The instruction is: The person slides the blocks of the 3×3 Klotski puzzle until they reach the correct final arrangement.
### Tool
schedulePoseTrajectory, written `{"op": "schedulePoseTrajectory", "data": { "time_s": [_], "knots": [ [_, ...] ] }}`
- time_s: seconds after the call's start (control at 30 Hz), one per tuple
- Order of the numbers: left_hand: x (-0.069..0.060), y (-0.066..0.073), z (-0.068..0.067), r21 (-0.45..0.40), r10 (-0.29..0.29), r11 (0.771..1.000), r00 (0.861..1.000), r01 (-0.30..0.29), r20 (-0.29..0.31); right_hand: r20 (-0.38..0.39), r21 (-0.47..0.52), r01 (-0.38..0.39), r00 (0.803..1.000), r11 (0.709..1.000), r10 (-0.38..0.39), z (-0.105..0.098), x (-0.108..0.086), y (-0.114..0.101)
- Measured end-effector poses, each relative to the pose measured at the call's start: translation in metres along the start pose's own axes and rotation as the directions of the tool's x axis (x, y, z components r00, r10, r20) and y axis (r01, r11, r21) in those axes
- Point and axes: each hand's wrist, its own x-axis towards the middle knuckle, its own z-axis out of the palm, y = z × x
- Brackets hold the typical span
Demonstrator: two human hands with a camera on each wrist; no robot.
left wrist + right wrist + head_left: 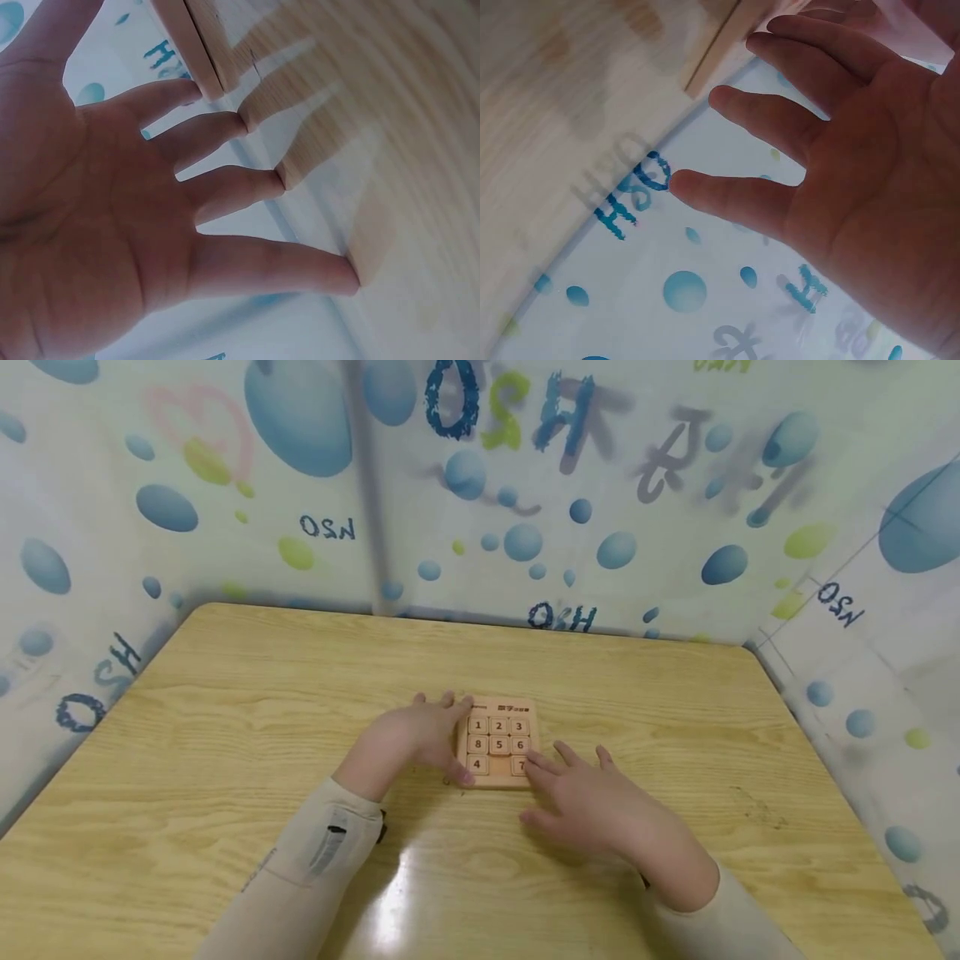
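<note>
A square wooden number puzzle [499, 705] lies flat on the table. Its top row reads 1, 2, 3, the middle row 8, 5, 6, and the bottom row 4, a gap, 7. At its left side my left hand [408, 735] spreads its fingers, thumb at the lower left corner and index finger at the upper left one. In the left wrist view the other fingertips [281, 180] of this hand rest on the tabletop. My right hand [592, 797] reaches in from the right with fingers extended, a fingertip over the partly covered 7 tile [517, 766].
The puzzle and both hands are on a wood-grain table [300, 668]. A pale curtain [525, 585] with blue and green bubble prints hangs behind the table's far edge and along both sides. Light glares off the near tabletop.
</note>
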Motion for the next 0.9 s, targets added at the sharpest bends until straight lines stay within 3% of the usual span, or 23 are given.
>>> {"op": "schedulePoseTrajectory", "data": {
  "time_s": [0.6, 0.8, 0.9],
  "knots": [
    [-0.001, 0.002, 0.000, 0.009, 0.000, 1.000, 1.000, 0.000, -0.001, 0.000, 0.021, 0.019, 1.000, 1.000, -0.019, 0.001, -0.004, -0.002],
    [-0.003, 0.002, -0.001, 0.024, 0.002, 1.000, 1.000, -0.002, -0.005, -0.009, 0.043, 0.118, 0.993, 0.992, -0.118, -0.002, 0.006, -0.017],
    [-0.003, 0.002, 0.000, 0.031, 0.007, 1.000, 1.000, -0.007, -0.005, -0.029, 0.007, 0.155, 0.988, 0.988, -0.155, -0.003, 0.017, -0.022]
  ]
}}
